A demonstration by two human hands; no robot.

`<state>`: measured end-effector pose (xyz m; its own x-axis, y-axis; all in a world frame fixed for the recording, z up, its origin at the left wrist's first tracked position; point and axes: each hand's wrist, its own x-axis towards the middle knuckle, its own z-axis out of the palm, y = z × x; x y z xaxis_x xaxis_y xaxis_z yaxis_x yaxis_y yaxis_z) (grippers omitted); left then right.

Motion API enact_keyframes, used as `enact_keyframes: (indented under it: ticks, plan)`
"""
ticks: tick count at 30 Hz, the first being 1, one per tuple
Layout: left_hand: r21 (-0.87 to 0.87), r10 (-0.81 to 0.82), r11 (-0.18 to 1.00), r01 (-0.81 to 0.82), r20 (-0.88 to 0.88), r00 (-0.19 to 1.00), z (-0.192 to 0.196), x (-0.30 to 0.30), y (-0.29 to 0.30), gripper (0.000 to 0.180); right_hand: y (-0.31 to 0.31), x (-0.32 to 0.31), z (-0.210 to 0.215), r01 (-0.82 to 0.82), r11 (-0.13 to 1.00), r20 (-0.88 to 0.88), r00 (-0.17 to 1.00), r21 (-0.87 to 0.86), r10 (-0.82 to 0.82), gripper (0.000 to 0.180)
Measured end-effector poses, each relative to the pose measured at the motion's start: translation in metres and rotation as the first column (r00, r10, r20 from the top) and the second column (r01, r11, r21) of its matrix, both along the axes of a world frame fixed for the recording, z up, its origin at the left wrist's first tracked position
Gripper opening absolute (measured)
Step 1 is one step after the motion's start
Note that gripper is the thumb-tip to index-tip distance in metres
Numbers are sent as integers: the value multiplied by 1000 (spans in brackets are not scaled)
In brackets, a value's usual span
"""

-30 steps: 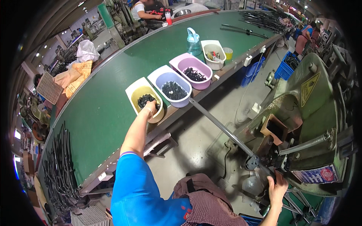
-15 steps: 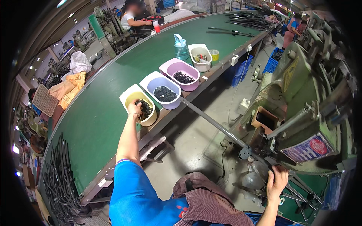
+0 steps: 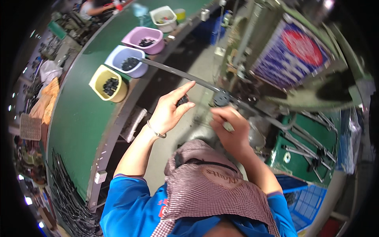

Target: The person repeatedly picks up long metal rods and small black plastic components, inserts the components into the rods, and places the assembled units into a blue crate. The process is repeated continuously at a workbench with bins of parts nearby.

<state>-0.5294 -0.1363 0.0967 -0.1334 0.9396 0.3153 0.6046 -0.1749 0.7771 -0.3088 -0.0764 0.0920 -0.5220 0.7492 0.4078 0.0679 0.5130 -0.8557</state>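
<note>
Pinched in your left hand (image 3: pixel 170 108): small black part (image 3: pixel 182 100). Your right hand (image 3: pixel 229 130), grip unclear, sits under black fitting (image 3: pixel 221 98) on long rod (image 3: pixel 177 74).

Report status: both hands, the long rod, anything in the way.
Left hand raised, pinching a small black part. Right hand at the black fitting on the long dark rod. Rod's far end over the blue tub. Nothing between hands and rod.
</note>
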Motion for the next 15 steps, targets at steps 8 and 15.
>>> enact_keyframes:
  ticks: [8, 15]
  plan:
    - [-23, -210, 978, 209, -34, 977, -12, 68, 11, 65, 12, 10, -30, -48, 965, -68, 997, -257, 32, 24]
    - [113, -198, 977, 183, 146, 969, -13, 78, 13, 31, 18, 41, -41, -512, 486, -571, 820, -708, 32, 24]
